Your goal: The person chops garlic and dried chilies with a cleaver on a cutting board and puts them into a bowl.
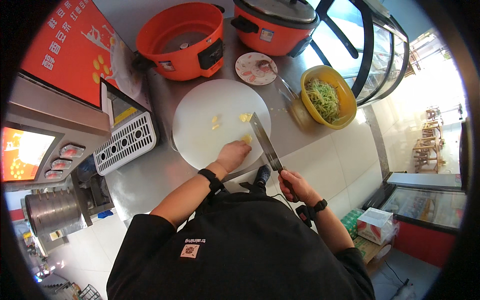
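Observation:
A round white cutting board [198,108] lies on the metal worktop. My left hand [234,155] is near its front edge, fingers curled and their tips on a pale yellow food piece [246,138], which looks like ginger. In my right hand [297,187] is the dark handle of a cleaver [265,140]. Its blade reaches over the right side of the board, just right of the piece under my left fingers. Beside the blade's tip sits a small heap of cut yellow bits [245,117]. Two thin yellow slices [215,123] lie apart near the board's middle.
A yellow basin [348,103] of green shreds [323,99] stands right. Behind the board are a patterned plate [249,77] with a spoon, an open orange cooker [180,63] and a lidded orange cooker [277,37]. A drinks dispenser [60,112] with a drip tray [125,144] borders the left.

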A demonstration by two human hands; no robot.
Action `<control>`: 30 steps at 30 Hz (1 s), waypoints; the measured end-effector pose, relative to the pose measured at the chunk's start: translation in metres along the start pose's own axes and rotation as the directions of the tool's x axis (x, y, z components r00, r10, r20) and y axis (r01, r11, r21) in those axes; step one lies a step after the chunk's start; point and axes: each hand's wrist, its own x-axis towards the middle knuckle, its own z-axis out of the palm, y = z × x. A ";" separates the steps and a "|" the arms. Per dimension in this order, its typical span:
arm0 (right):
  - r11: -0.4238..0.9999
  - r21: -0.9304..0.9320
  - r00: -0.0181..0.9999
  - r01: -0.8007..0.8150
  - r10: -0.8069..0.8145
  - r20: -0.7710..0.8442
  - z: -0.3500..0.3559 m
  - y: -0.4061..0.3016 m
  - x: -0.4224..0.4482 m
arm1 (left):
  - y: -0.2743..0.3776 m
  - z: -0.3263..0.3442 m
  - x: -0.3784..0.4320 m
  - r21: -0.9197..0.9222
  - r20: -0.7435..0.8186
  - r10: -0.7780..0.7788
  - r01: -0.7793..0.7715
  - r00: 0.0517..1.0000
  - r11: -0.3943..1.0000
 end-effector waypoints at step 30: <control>0.318 -0.948 0.769 0.025 -0.612 -0.185 0.000 0.060 0.014 | -0.018 -0.025 0.001 -0.170 -0.248 -0.379 0.345 0.892 0.923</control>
